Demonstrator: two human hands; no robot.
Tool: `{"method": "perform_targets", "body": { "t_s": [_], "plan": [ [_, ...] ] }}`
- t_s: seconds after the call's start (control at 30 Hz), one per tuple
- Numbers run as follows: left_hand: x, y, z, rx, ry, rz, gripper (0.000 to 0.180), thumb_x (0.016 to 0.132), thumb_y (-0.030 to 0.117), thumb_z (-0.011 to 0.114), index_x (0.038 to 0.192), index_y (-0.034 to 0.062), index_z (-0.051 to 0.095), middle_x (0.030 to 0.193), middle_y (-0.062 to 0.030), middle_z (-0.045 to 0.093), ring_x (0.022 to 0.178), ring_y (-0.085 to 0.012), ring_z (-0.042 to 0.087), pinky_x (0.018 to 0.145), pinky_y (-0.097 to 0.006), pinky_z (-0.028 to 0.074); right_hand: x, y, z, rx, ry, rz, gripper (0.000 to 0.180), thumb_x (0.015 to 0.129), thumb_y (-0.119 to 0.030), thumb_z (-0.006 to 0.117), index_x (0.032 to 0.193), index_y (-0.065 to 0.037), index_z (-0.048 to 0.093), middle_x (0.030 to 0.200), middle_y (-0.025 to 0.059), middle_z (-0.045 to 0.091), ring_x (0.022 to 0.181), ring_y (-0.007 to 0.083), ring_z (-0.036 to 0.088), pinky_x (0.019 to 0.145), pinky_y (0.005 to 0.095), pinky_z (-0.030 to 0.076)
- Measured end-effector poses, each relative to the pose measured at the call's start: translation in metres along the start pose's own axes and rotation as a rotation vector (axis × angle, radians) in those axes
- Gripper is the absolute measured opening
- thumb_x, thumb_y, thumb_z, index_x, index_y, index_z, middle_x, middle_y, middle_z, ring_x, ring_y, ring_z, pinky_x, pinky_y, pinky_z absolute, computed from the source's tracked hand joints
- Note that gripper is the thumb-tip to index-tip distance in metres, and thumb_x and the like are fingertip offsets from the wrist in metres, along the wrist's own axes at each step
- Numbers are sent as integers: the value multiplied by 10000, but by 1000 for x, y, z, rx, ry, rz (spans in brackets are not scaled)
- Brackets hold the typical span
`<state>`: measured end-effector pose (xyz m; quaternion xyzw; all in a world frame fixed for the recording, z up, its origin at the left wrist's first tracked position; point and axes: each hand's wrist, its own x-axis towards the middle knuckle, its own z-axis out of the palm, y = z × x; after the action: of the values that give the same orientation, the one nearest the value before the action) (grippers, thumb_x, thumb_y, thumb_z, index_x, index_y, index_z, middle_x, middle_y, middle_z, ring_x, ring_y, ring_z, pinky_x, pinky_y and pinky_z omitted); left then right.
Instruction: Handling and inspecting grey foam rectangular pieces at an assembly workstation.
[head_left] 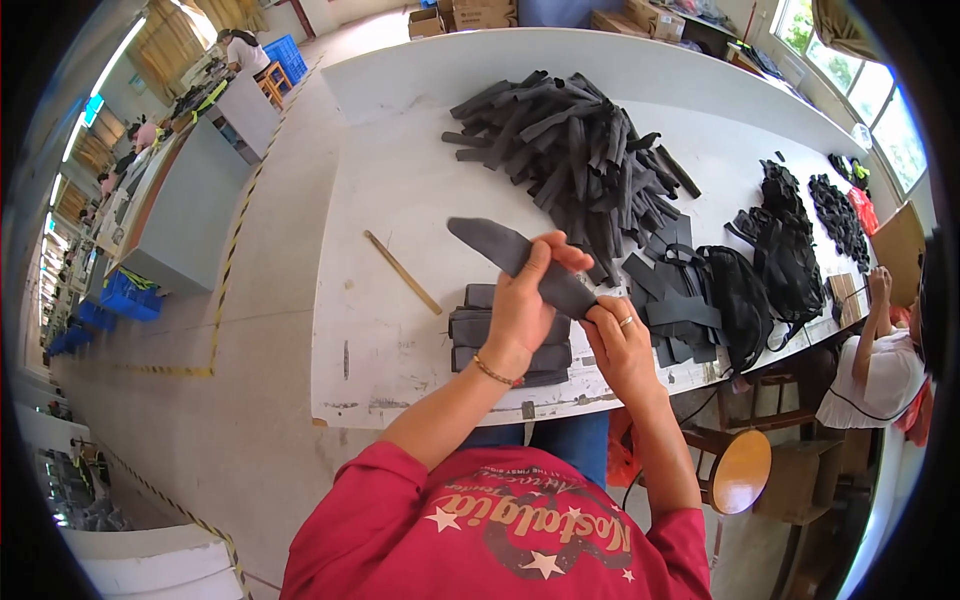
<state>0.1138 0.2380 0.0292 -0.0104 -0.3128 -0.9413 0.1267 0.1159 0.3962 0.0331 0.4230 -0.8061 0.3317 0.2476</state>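
Note:
A dark grey fabric strip (488,243) with a rounded far end slants between my hands above the white table. Around its middle my left hand (528,297) is closed, thumb on top and fingertips at the far side. My right hand (622,345), with a ring on one finger, pinches the near end. Under my left hand lies a small stack of dark grey strips (478,328), side by side near the table's front edge. Farther back a big heap of similar dark strips (590,150) covers part of the table.
A wooden ruler-like stick (402,272) lies left of the stack. Flat dark pieces (685,315) and black backpacks (740,300) are on the right. Another person (880,360) sits at the right edge beside a round stool (742,470). A raised white board (420,70) borders the table's back.

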Motion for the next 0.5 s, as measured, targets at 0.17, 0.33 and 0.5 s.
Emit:
{"method": "perform_targets", "body": {
  "t_s": [0.17, 0.33, 0.5],
  "plan": [
    [-13, -12, 4, -74, -61, 27, 266, 1005, 255, 503, 1126, 31, 580, 912, -108, 673, 1135, -317, 599, 983, -394, 441, 2, 5, 8, 26, 18, -49, 210, 765, 50, 694, 934, 12, 574, 960, 139, 570, 780, 337, 577, 647, 409, 491],
    [-20, -16, 2, -80, -63, -20, 261, 1005, 272, 498, 1120, 48, 567, 908, -82, 652, 1191, -303, 562, 1005, -393, 439, 0, 3, 12, 58, -10, -58, 238, 719, 62, 702, 912, 13, 572, 978, 150, 574, 791, 336, 584, 656, 413, 498],
    [-26, -21, 1, -117, -84, -69, 256, 1005, 280, 497, 1122, 60, 556, 957, -67, 642, 1222, -299, 540, 1028, -398, 432, 9, 0, 15, 64, 23, -107, 252, 702, 65, 702, 909, 9, 571, 991, 158, 576, 844, 343, 603, 694, 416, 514]
  ]
}}
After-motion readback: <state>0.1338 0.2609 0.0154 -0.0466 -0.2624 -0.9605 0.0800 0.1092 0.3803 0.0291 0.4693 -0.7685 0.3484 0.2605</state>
